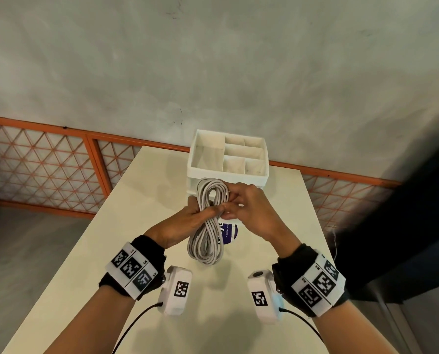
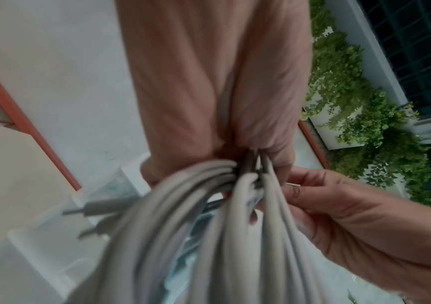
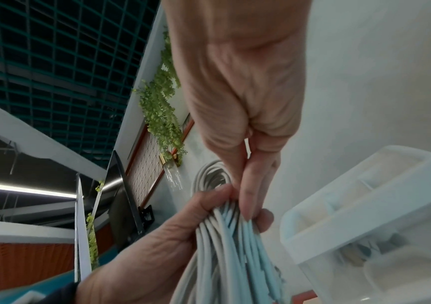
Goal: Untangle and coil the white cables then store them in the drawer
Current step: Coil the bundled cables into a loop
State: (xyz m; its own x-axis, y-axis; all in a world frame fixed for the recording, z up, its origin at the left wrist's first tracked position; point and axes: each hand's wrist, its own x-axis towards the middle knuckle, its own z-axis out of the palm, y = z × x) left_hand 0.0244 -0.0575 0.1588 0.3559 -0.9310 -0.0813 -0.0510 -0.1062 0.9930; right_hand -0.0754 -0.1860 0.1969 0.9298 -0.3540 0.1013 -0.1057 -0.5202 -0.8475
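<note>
A white cable (image 1: 206, 247) is coiled into a long bundle and hangs upright above the table (image 1: 106, 226). My left hand (image 1: 198, 214) grips the bundle round its middle, so one loop stands above the fist and a longer loop hangs below. My right hand (image 1: 235, 206) is just to the right, fingers curled and pinching strands at the same spot. In the left wrist view the cable (image 2: 183, 236) fans out of my left hand (image 2: 209, 102), with my right hand (image 2: 339, 216) at its side. In the right wrist view my right hand (image 3: 237, 92) meets the cable (image 3: 225, 257).
A white drawer unit (image 1: 228, 176) with an open divided tray on top stands just behind my hands, by the far table edge. A purple and white labelled object (image 1: 230, 232) lies on the table behind the hanging loop. Beyond the table is an orange lattice railing (image 1: 47, 169).
</note>
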